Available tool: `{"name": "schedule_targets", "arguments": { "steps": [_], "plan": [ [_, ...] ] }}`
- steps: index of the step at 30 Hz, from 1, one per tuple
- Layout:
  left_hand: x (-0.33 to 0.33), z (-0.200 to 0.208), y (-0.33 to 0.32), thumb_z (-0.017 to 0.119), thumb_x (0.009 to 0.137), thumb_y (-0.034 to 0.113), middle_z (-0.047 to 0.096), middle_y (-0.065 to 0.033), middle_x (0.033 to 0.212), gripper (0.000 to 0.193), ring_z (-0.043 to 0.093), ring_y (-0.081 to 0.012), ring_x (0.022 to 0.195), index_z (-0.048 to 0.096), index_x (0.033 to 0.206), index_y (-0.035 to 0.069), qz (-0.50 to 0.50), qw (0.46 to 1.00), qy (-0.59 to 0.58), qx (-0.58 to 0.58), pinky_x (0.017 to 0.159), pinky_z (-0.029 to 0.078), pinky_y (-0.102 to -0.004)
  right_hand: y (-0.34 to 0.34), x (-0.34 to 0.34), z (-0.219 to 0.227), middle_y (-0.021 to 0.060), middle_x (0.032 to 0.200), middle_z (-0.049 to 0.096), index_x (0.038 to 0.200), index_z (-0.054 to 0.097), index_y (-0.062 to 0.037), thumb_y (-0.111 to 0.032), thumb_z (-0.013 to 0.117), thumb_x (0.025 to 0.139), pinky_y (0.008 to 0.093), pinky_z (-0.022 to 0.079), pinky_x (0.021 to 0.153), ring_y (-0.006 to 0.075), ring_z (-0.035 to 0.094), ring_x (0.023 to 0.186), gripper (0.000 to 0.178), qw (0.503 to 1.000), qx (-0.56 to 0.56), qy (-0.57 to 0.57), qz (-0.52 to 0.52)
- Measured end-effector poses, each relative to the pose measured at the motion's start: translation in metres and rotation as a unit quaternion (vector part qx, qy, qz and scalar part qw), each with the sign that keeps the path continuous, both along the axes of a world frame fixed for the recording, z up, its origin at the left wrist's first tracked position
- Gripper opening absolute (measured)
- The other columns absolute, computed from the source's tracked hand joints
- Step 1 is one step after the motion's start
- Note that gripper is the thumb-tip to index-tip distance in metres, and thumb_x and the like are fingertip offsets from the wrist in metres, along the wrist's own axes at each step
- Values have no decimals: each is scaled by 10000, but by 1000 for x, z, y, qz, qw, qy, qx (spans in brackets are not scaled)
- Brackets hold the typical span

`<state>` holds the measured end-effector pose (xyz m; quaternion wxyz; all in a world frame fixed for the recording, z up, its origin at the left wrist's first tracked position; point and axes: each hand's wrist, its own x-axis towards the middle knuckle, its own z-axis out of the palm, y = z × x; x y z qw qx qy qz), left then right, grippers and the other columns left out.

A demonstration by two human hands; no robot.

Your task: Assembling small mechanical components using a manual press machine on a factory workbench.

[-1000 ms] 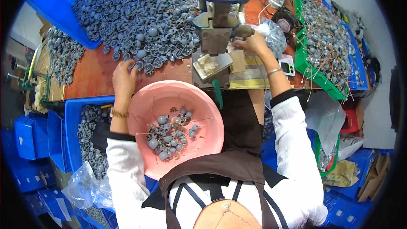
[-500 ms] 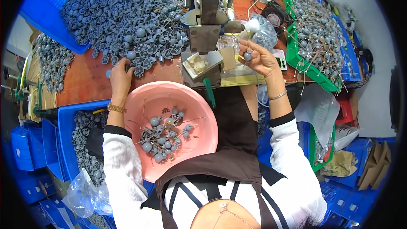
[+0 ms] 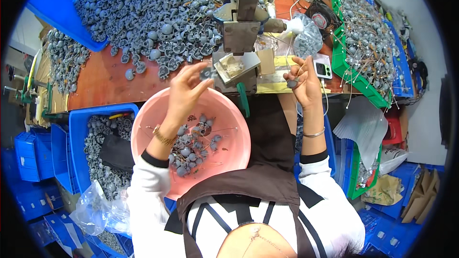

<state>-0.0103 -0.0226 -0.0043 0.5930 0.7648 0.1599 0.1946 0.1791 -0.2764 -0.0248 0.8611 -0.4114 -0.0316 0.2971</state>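
My left hand (image 3: 185, 91) is raised over the far rim of the pink basin (image 3: 148, 114), its fingers closed on a small grey plastic shell (image 3: 207, 73). That shell is beside the white block (image 3: 248, 66) on the press (image 3: 240, 36). To the right of the press, my right hand (image 3: 307, 86) holds a grey ball with a wire (image 3: 292, 83) between curled fingers. Inside the basin lie several grey balls with wires (image 3: 191, 153). A large heap of grey shells (image 3: 143, 14) covers the far left of the table.
Green trays (image 3: 340, 43) of wired grey parts stand at the right, near a phone-like device (image 3: 323, 69) and a small fan (image 3: 319, 20). A blue bin (image 3: 79, 148) of grey parts sits below the table at left. A green lever (image 3: 243, 99) juts from the press.
My left hand has moved right from the edge of the heap toward the press, carrying a grey shell. My right hand has shifted slightly right and down, still holding the grey ball. The view has shifted slightly.
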Motion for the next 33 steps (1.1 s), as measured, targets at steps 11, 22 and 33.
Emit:
{"name": "schedule_targets", "arguments": {
  "steps": [11, 22, 33],
  "plan": [
    [64, -19, -24, 768, 707, 217, 519, -120, 1202, 404, 435, -320, 1124, 688, 1088, 107, 39, 955, 81, 283, 957, 368, -427, -15, -22, 33, 40, 777, 510, 1083, 568, 28, -150, 504, 917, 261, 410, 642, 130, 430, 623, 252, 993, 106, -57, 20],
    [-129, 26, 77, 755, 726, 209, 649, -162, 1018, 500, 614, -332, 912, 575, 1121, -39, 123, 848, 236, 459, 789, 489, -393, -38, -63, 14, -18, 527, 331, 748, 495, -64, -324, 371, 1018, 230, 209, 410, 68, 238, 423, 396, 985, 9, -163, -57],
    [-245, 22, 67, 659, 797, 73, 647, 9, 821, 124, 561, -47, 694, 684, 888, -8, 203, 968, 129, -76, 602, 466, -207, -10, -95, 19, -1, 520, 385, 717, 546, -26, -302, 392, 1016, 231, 234, 461, 78, 303, 457, 434, 976, -53, -212, -3]
  ]
}}
